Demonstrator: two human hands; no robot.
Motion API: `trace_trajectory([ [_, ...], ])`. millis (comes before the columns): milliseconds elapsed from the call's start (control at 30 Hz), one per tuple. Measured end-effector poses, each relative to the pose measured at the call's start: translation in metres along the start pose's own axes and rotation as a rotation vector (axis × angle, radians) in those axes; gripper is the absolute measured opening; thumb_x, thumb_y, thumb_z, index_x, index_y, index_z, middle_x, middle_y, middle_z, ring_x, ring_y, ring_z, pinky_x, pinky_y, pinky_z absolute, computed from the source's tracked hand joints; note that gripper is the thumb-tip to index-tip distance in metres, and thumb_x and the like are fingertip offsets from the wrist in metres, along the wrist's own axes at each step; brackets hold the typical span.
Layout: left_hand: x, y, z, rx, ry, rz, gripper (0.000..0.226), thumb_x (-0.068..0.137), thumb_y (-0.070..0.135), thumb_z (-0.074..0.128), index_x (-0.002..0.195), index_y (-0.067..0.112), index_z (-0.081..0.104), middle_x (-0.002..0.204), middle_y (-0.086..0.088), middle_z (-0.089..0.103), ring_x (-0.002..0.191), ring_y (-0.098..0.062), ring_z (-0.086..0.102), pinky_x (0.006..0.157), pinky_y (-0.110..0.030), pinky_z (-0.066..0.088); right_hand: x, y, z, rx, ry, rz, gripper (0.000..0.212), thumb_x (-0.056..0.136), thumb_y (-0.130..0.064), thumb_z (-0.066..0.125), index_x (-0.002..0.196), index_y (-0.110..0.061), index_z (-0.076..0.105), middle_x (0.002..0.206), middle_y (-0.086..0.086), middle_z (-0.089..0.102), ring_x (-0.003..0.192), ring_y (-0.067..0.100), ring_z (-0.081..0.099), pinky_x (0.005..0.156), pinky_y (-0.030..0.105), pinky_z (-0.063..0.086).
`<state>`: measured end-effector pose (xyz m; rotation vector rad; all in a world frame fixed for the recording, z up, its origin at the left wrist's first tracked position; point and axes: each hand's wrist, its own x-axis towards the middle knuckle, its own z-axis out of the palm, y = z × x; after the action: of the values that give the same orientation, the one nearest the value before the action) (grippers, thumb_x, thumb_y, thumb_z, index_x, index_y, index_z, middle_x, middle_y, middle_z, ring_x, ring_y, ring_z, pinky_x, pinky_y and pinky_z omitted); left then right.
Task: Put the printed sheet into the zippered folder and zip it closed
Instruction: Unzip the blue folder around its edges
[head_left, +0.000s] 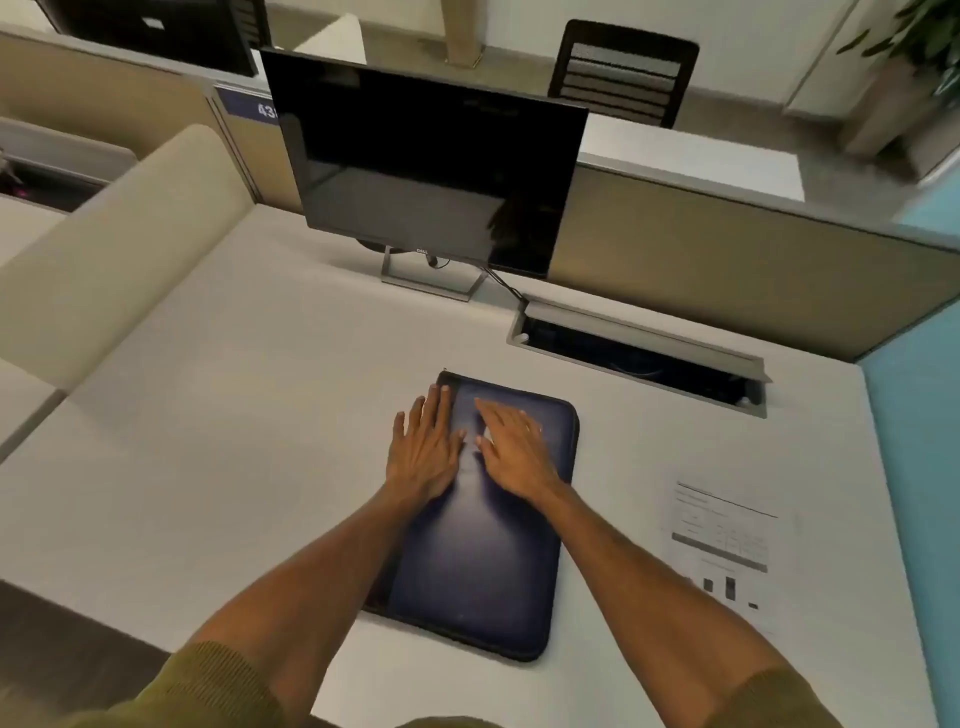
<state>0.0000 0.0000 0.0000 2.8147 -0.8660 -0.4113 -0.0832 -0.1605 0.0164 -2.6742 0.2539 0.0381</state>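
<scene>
Left hand (423, 447) and right hand (514, 447) spread flat, holding nothing, on the shut folder (478, 561); sheet (722, 551) well apart to its right on the table (234, 415), likely to crease if slid in before unzipping fully.

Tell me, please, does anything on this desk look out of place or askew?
Nothing looks damaged or spilled. The printed sheet lies apart on the desk, right of the closed zippered folder, under both flat hands: left hand, right hand.
</scene>
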Motion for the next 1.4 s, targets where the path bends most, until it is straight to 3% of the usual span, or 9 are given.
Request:
trace_trajectory([
  [167, 0.022, -0.008, 0.0, -0.025, -0.022, -0.033, 0.069, 0.114, 0.05, 0.017, 0.17, 0.017, -0.004, 0.18, -0.004, -0.005, 0.166, -0.025, 0.003, 0.134, -0.048, 0.008, 0.057, -0.003, -0.007, 0.024, 0.005, -0.039, 0.035, 0.104, -0.02, 0.053, 0.137, -0.019, 0.065, 0.139, 0.003, 0.066, 0.129, 0.025, 0.056, 0.108, 0.042, 0.039],
  [300, 0.038, -0.013, 0.002, -0.078, 0.002, -0.015, 0.066, 0.114, 0.046, 0.02, 0.171, 0.017, 0.005, 0.179, -0.005, 0.008, 0.165, -0.026, 0.012, 0.133, -0.047, 0.013, 0.095, -0.006, -0.013, 0.056, 0.011, -0.036, 0.027, 0.104, -0.015, 0.052, 0.116, -0.022, 0.074, 0.117, 0.0, 0.072, 0.11, 0.025, 0.061, 0.096, 0.044, 0.045],
  [467, 0.058, -0.012, -0.006, -0.2, 0.097, -0.03, 0.055, 0.112, 0.04, 0.033, 0.161, 0.016, 0.033, 0.164, -0.008, 0.041, 0.144, -0.032, 0.044, 0.114, -0.049, 0.041, 0.132, 0.0, -0.008, 0.104, -0.036, -0.001, 0.029, 0.104, -0.013, 0.053, 0.124, -0.026, 0.07, 0.122, -0.003, 0.067, 0.112, 0.022, 0.062, 0.098, 0.042, 0.047],
  [633, 0.075, -0.013, -0.003, -0.219, 0.14, -0.066, 0.041, 0.11, 0.04, 0.035, 0.141, 0.017, 0.048, 0.141, -0.008, 0.056, 0.12, -0.031, 0.055, 0.097, -0.047, 0.049, 0.155, 0.001, -0.003, 0.119, -0.126, -0.005, 0.049, 0.089, 0.0, 0.067, 0.127, -0.031, 0.07, 0.123, -0.004, 0.06, 0.11, 0.019, 0.063, 0.088, 0.041, 0.055],
  [767, 0.085, -0.012, -0.001, -0.269, 0.205, -0.117, 0.034, 0.11, 0.037, 0.038, 0.13, 0.014, 0.053, 0.129, -0.009, 0.058, 0.111, -0.029, 0.054, 0.093, -0.044, 0.046, 0.173, 0.002, -0.003, 0.08, -0.207, -0.033, 0.048, 0.083, -0.011, 0.082, 0.123, -0.033, 0.071, 0.118, -0.006, 0.057, 0.1, 0.02, 0.06, 0.081, 0.038, 0.052],
  [933, 0.09, -0.015, 0.002, -0.37, 0.245, -0.153, 0.036, 0.108, 0.04, 0.043, 0.134, 0.017, 0.05, 0.132, -0.006, 0.058, 0.114, -0.026, 0.053, 0.098, -0.043, 0.046, 0.188, 0.01, -0.004, 0.029, -0.244, -0.085, 0.03, 0.09, -0.011, 0.076, 0.112, -0.031, 0.074, 0.113, -0.005, 0.056, 0.094, 0.02, 0.059, 0.075, 0.034, 0.047],
  [1133, 0.092, -0.02, 0.004, -0.255, 0.243, -0.079, 0.028, 0.107, 0.035, 0.041, 0.128, 0.02, 0.051, 0.129, -0.006, 0.055, 0.109, -0.028, 0.053, 0.092, -0.045, 0.046, 0.191, 0.023, -0.01, -0.034, -0.228, -0.184, 0.006, 0.097, -0.027, 0.072, 0.102, -0.029, 0.074, 0.112, -0.005, 0.059, 0.093, 0.019, 0.06, 0.074, 0.035, 0.05],
  [1300, 0.098, -0.029, 0.003, -0.203, 0.183, -0.029, 0.029, 0.109, 0.037, 0.035, 0.129, 0.022, 0.049, 0.132, -0.008, 0.051, 0.114, -0.029, 0.051, 0.096, -0.048, 0.043, 0.182, 0.025, -0.007, -0.153, -0.152, -0.324, 0.012, 0.1, -0.018, 0.065, 0.103, -0.028, 0.072, 0.101, -0.006, 0.067, 0.095, 0.017, 0.053, 0.083, 0.038, 0.045],
  [1400, 0.106, -0.036, 0.0, -0.155, 0.146, 0.033, 0.027, 0.109, 0.038, 0.038, 0.125, 0.019, 0.048, 0.128, -0.008, 0.05, 0.11, -0.031, 0.05, 0.094, -0.049, 0.043, 0.18, 0.029, -0.01, -0.213, -0.146, -0.378, 0.018, 0.099, -0.015, 0.064, 0.107, -0.029, 0.071, 0.096, -0.01, 0.066, 0.09, 0.014, 0.048, 0.078, 0.033, 0.036],
])
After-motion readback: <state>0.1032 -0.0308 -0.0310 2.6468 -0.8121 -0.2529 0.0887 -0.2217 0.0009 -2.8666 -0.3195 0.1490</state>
